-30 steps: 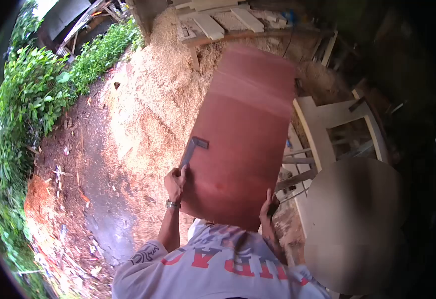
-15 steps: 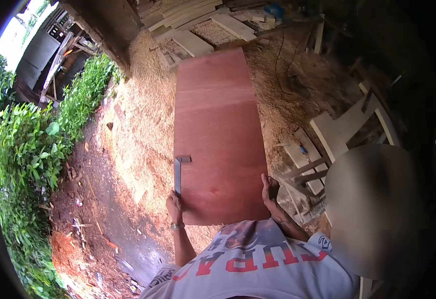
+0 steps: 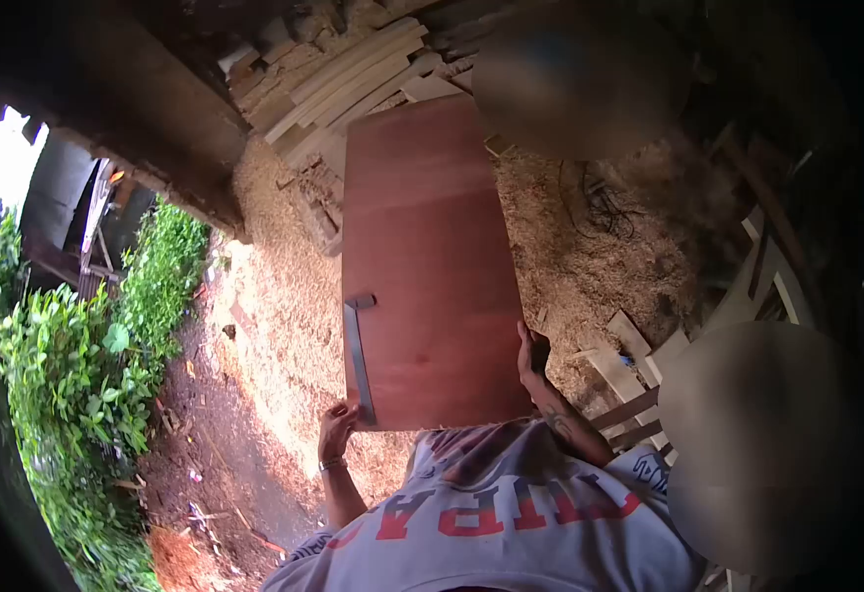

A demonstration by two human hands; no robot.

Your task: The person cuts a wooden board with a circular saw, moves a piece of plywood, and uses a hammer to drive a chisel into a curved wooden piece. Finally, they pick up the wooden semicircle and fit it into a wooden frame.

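A long reddish-brown plywood board (image 3: pixel 422 266) reaches from my shirt front out over the shavings. My left hand (image 3: pixel 336 431) is closed at its lower left corner, fingertips by the end of a dark try square (image 3: pixel 357 355). That square lies on the board along the left edge, its short arm pointing inward and its long arm slanting slightly. My right hand (image 3: pixel 531 355) grips the board's right edge, thumb up along the side and the other fingers partly hidden beneath.
Sawdust and shavings (image 3: pixel 279 296) cover the ground. Stacked planks (image 3: pixel 353 84) lie beyond the board, and cut wood pieces (image 3: pixel 614 370) lie at right. Green plants (image 3: pixel 67 355) grow at left. Two blurred round patches hide the upper right and lower right.
My left hand has slid down to the board's lower corner. The square now slants inward at its near end. The view has turned, showing more of the roofed area at upper left.
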